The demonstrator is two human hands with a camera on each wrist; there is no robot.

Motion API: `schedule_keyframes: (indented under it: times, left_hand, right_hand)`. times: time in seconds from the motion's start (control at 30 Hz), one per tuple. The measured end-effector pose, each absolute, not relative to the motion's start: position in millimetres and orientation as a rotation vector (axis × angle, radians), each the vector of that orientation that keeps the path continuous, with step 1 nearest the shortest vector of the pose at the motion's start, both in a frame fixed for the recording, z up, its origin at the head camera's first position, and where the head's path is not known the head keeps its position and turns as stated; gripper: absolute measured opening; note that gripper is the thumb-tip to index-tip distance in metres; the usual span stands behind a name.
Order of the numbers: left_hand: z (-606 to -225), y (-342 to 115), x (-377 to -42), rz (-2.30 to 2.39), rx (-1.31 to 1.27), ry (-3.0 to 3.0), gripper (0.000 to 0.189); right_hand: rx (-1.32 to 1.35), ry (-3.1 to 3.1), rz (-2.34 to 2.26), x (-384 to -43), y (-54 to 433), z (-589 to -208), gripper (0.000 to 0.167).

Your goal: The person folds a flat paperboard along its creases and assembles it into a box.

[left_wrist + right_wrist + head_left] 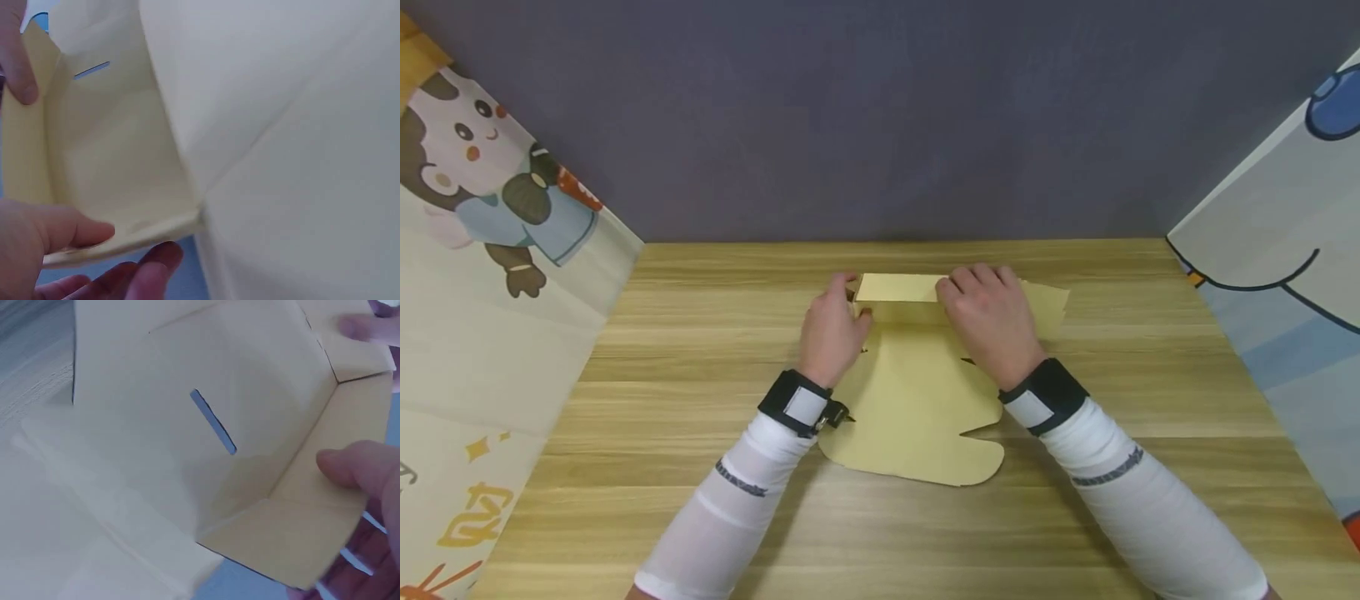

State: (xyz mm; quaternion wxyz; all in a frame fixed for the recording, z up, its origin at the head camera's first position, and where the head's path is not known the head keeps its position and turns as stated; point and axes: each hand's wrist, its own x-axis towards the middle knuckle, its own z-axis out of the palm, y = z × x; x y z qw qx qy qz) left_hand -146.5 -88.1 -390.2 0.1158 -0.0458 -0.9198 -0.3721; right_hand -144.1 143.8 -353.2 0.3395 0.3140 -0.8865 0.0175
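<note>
A yellowish cardboard box blank [917,392] lies on the table, its far end folded upward. The left hand [831,337] is at the far left corner, pinching a raised side flap [140,234] between thumb and fingers. Over the folded far edge strip [895,287], the right hand [988,317] grips with curled fingers. Its thumb [350,465] presses the inside of that strip in the right wrist view. A narrow slot [214,422] cuts through the panel there. Another flap [1047,308] sticks out beyond the right hand.
The wooden table [700,400] surrounds the cardboard. A dark upright panel [887,125] stands along the back edge. Cartoon-printed sheets [490,275] flank the table on both sides. The near end of the blank has rounded corners and a notch [981,432].
</note>
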Motion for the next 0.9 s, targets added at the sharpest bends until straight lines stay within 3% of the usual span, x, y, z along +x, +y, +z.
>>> schedule_keyframes:
  times: [0.2, 0.4, 0.57, 0.7, 0.9]
  left_hand:
    - [-366.8, -84.6, -143.2, -0.608, -0.463, -2.655, 0.061]
    - [-349.5, -72.0, -147.2, -0.212, -0.801, -2.461, 0.027]
    - [-350.0, -69.1, -148.4, -0.143, -0.805, -2.371, 0.008]
    - [-352.0, -71.5, -148.2, -0.134, -0.737, -2.35, 0.011]
    - [-352.1, -79.5, -150.1, -0.196, -0.518, -2.345, 0.01]
  right_hand:
    - [0.815, -2.258, 0.036, -149.1, 146.1, -353.8, 0.007]
    - [0.853, -2.217, 0.048, -150.1, 142.7, -349.1, 0.01]
    - [0.882, -2.197, 0.047, -149.6, 138.6, -348.3, 0.013]
    - [0.89, -2.191, 0.099, -147.2, 137.9, -346.2, 0.012]
    - [0.871, -2.287, 0.378, -133.8, 138.3, -331.2, 0.026]
